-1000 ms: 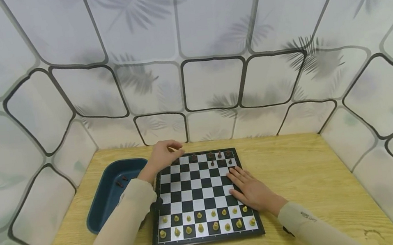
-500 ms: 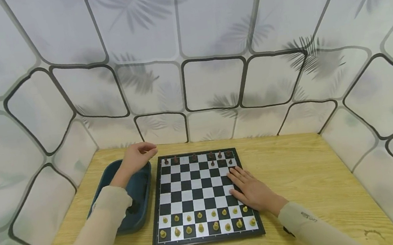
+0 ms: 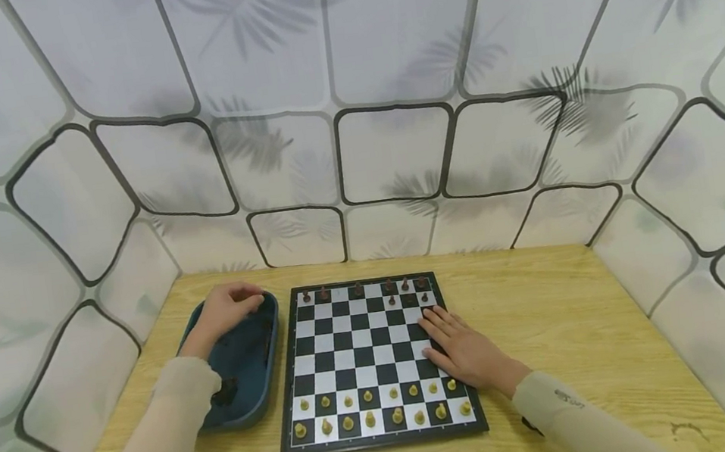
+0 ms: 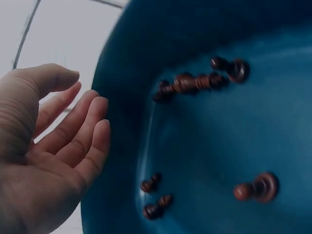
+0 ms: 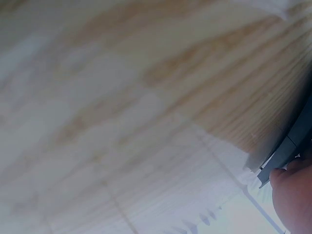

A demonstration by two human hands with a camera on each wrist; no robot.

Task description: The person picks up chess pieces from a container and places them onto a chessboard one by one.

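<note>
A pale wooden surface (image 3: 550, 293) carries everything, with its broadest room to the right. Near the middle lies a square chessboard (image 3: 361, 339); to its left, across a narrow strip, is a deep blue tray (image 3: 252, 370). The right hand (image 3: 464, 350) rests flat on the board's right edge, fingers extended, holding nothing visible. The left hand (image 3: 225, 309) is over the tray's far end, fingers loosely curved, thumb apart, nothing visible in its grasp. Two rows of yellow pieces (image 3: 370, 420) fill the near side. Dark red pieces (image 3: 358, 287) line the far side, with gaps. Loose red pieces (image 4: 264, 187) lie in the tray. The step in hand looks like reaching for one; the next move likely calls for dipping inside the raised rim and pinching it. The board's middle offers room for crossing.
</note>
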